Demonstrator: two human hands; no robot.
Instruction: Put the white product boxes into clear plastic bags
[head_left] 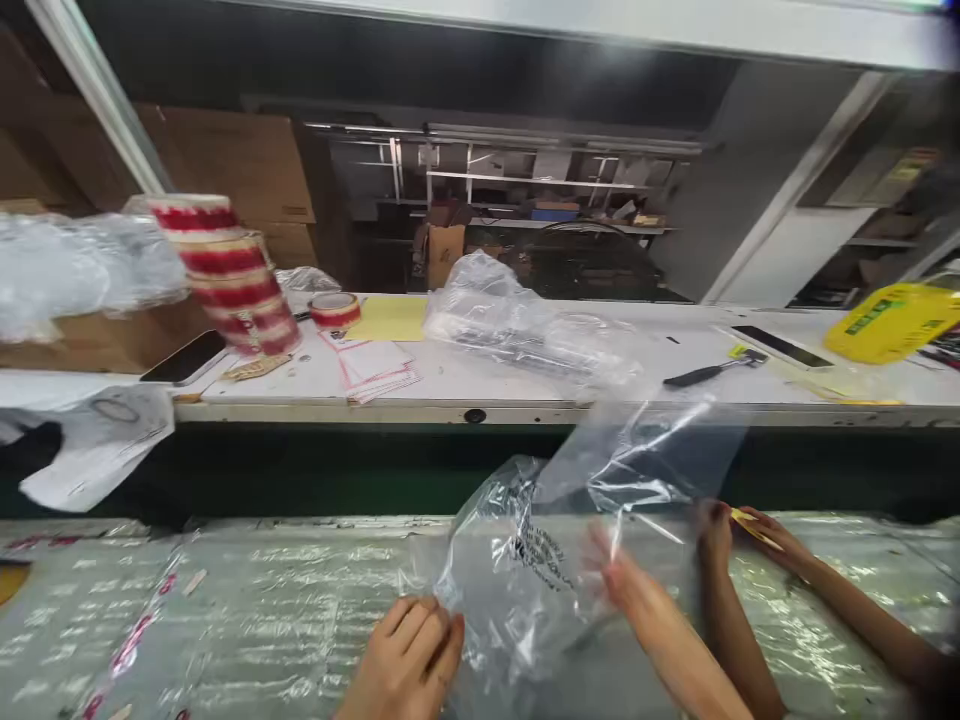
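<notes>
The left hand (409, 655) is resting at the near edge of the bench (225, 600), fingers curled together and pinching the lower left corner of the bag (525, 570). The bag, clear plastic with black print, is standing up crumpled from the bench's foil-like covering, near the middle of the near edge. The right hand (626, 585) is reaching into the bag's right side; it is blurred, fingers seeming spread, but whether they are gripping the plastic I cannot tell.

Just right of it, another person's two hands (739, 535) are meeting over the bench's right part, pinching a small yellow piece (750, 522).

Across the gap, on the far table (525, 395), a stack of red-striped tape rolls (229, 275) is standing toward the left end, a phone (184, 357) beside it, another clear bag (517, 320) lying mid-table, and a yellow tray (892, 320) sitting at the right end.
</notes>
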